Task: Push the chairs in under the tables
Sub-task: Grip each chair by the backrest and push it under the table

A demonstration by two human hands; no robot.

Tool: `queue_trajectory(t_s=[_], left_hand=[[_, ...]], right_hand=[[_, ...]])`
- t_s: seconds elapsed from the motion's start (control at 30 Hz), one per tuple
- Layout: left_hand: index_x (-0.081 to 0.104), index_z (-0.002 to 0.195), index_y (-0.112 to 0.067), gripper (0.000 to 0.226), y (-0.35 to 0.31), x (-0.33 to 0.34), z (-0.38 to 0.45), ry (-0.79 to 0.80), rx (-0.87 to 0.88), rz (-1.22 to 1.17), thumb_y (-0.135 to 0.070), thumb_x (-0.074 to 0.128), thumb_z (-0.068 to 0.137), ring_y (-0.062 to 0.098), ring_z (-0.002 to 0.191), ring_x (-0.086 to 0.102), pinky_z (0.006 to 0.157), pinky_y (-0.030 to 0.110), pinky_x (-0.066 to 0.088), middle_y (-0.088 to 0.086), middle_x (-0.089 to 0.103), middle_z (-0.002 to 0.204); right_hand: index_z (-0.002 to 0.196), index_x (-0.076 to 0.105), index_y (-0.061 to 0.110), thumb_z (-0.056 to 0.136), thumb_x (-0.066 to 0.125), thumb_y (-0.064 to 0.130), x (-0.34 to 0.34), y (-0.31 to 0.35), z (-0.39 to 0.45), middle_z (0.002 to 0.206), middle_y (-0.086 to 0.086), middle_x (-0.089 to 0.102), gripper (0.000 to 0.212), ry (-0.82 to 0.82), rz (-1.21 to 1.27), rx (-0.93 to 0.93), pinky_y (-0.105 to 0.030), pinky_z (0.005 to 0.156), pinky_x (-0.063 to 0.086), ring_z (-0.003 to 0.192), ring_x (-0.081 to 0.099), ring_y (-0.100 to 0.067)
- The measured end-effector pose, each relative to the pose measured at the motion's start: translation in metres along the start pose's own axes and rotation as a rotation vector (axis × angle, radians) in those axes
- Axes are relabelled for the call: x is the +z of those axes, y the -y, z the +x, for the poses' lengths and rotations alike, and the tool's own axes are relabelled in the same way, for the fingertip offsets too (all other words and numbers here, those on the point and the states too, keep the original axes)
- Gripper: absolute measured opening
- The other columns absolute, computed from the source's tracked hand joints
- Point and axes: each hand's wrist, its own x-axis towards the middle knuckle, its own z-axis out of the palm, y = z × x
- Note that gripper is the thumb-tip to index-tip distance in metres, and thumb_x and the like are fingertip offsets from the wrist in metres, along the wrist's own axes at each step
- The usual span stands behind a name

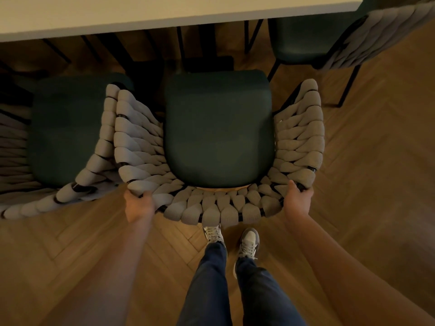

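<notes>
Between hands, curved woven backrest of middle chair (pixel 219 128): left hand (pixel 138 205) grips backrest rim at one end, right hand (pixel 297 200) grips rim at other end, fingers curled over grey weave. Hands well apart. Chair's dark green seat ahead of hands, front edge short of desk (pixel 164 12) edge. Beside left hand, second chair (pixel 70 137), touching first. Beyond right hand, third chair (pixel 329 38), seat partly under desk. Below hands, herringbone wood floor (pixel 376 161), person's sneakers (pixel 248 241).

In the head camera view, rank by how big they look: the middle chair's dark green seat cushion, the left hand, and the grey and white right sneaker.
1. Dark green seat cushion, by far.
2. Left hand and grey and white right sneaker: look alike, so unranked.
</notes>
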Motion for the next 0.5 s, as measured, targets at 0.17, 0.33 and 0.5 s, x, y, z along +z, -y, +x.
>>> queue_trajectory(t_s=[0.17, 0.33, 0.5], left_hand=[[0.037, 0.142, -0.023, 0.054, 0.015, -0.005, -0.011, 0.026, 0.018, -0.155, -0.032, 0.057, 0.093, 0.035, 0.117, 0.055, 0.1, 0.055, 0.046, 0.01, 0.056, 0.129], [0.042, 0.138, -0.021, 0.048, 0.045, -0.02, -0.025, -0.02, -0.08, -0.257, -0.034, 0.059, 0.096, 0.028, 0.11, 0.058, 0.101, 0.051, 0.047, 0.005, 0.058, 0.111], [0.054, 0.128, -0.019, 0.036, 0.067, -0.054, -0.009, -0.012, -0.109, -0.306, -0.035, 0.056, 0.095, 0.025, 0.112, 0.06, 0.102, 0.051, 0.047, 0.005, 0.062, 0.121]], right_hand=[[0.16, 0.01, 0.021, 0.101, 0.053, 0.026, 0.006, -0.001, -0.036, 0.165, -0.003, 0.016, 0.074, -0.046, -0.059, -0.181, -0.048, 0.119, 0.027, 0.15, 0.021, -0.028], [0.148, 0.037, 0.019, 0.1, 0.053, 0.017, -0.009, -0.03, -0.09, 0.145, 0.001, 0.044, 0.05, -0.004, -0.065, -0.354, -0.031, 0.107, 0.038, 0.133, 0.043, -0.014], [0.122, 0.056, 0.02, 0.099, 0.053, 0.013, 0.016, -0.056, -0.138, 0.109, 0.008, 0.059, 0.024, 0.167, -0.127, -0.372, -0.029, 0.089, 0.05, 0.1, 0.058, -0.006]])
